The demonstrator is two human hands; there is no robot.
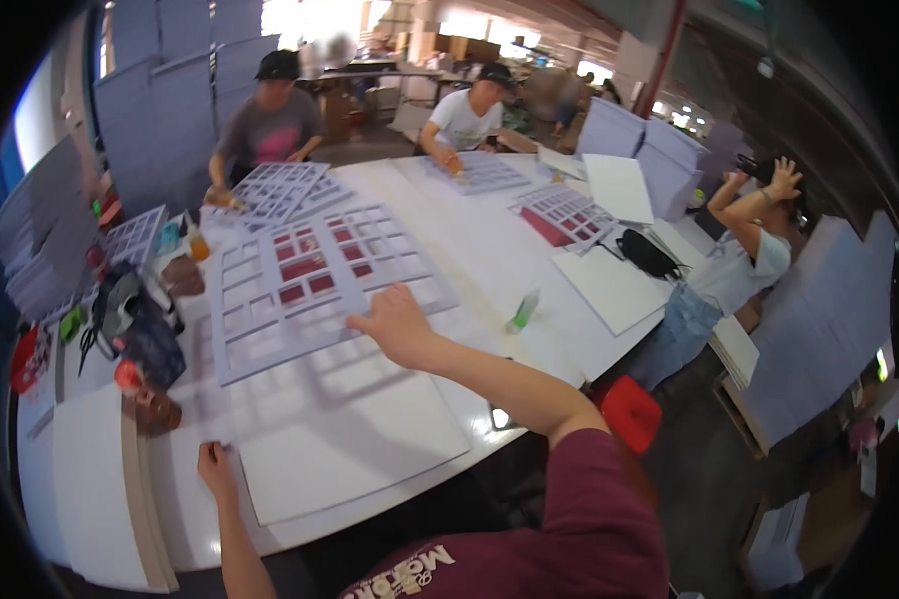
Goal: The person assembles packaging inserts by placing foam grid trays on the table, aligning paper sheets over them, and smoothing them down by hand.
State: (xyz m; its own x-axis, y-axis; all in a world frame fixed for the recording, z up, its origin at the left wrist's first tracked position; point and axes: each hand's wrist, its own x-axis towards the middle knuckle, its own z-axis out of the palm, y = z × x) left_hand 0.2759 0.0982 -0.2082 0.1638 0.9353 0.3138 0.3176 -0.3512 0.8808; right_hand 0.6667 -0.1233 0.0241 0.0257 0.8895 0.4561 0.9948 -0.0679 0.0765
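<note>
A large white lattice frame with rows of rectangular openings lies across the near part of the table, and dark red surface shows through its middle openings. My right hand is at its near edge with curled fingers, appearing to grip it. Below that edge, lattice-like shadows fall on a flat white board. Beside the board's left edge is my left hand, its fingers bunched together; whether they hold anything is too small to tell.
Two people across the white table handle other lattice frames. A third person at right raises both hands to the head. A green-tinted bottle, a dark bag, a red stool and stacked boards stand around.
</note>
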